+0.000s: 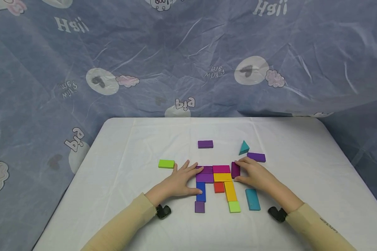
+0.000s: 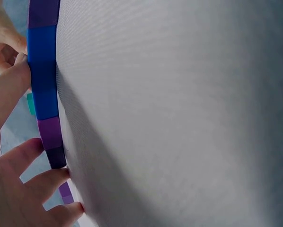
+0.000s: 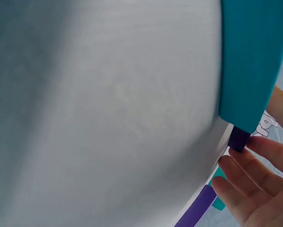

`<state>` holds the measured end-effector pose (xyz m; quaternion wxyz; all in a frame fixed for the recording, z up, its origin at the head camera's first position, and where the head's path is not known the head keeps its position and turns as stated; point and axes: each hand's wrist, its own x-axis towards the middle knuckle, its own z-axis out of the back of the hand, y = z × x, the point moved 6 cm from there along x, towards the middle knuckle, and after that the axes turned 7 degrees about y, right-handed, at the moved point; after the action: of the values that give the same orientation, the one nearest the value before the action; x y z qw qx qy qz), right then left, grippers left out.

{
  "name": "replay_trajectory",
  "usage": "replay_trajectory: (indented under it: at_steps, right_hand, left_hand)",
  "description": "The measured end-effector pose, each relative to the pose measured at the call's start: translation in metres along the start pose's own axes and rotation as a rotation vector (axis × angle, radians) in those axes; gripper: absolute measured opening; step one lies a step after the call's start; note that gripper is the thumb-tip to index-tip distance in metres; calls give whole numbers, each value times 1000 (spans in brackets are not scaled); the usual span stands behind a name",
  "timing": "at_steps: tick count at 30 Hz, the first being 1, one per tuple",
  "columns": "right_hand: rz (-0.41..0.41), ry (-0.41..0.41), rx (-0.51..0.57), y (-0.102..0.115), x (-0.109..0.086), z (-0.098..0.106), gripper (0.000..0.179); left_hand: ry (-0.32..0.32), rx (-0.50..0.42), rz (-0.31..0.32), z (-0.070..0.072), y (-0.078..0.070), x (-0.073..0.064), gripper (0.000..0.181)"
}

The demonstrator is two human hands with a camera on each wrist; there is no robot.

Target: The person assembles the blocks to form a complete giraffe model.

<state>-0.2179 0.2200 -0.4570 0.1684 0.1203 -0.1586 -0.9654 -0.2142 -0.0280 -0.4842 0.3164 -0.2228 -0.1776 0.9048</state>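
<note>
Blue-grey printed sheeting (image 1: 176,45) hung behind a white-covered worktop (image 1: 128,146). The left hand (image 1: 180,181) was spread, gripping nothing; its thumb touched a blue bar (image 1: 201,191) and its index finger reached the upper purple bar (image 1: 206,169), a position judged suited to keeping that side from sliding. The right hand (image 1: 257,176) was partly closed, pinching a plum bar (image 1: 235,170) by its two ends between thumb and finger. That end grip presumably left the long side free to meet its neighbours. The plum bar stood just beside a magenta bar (image 1: 221,169); whether they touched could not be told.

Between the hands, a yellow crossbar (image 1: 222,177) lay against the magenta bar, beside the lower purple bar (image 1: 205,178). Nearer the person, a small purple block (image 1: 199,207) continued the blue bar's line, while a red block (image 1: 219,187), a yellow bar (image 1: 230,191) and a green block (image 1: 234,207) lay toward the right hand.

Farther out, a lime bar (image 1: 166,164) lay by the left little finger, a violet bar (image 1: 256,157) and teal triangle (image 1: 244,147) beyond the right hand, and a teal bar (image 1: 252,199) on its near side. These were apparently set apart as loose pieces.
</note>
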Motion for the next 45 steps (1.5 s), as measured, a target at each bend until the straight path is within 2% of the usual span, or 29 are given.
replay_trajectory:
  at_steps: [5, 11, 15, 19, 23, 45]
  right_hand:
    - [3, -2, 9, -1, 0, -1, 67]
    - [4, -12, 69, -1, -2, 0, 65]
    - [33, 8, 93, 4, 1, -1, 61]
    - [76, 26, 51, 13, 6, -2, 62]
    - [86, 47, 22, 16, 8, -4, 63]
    - [106, 86, 44, 14, 6, -7, 63]
  left_hand:
    - [-2, 3, 2, -1, 1, 1, 85]
    - [12, 0, 12, -4, 2, 2, 85]
    - [11, 4, 20, -3, 2, 2, 86]
    - [2, -1, 18, -1, 2, 1, 86]
    - [-2, -10, 7, 0, 1, 1, 85]
    - [4, -3, 2, -1, 2, 2, 85]
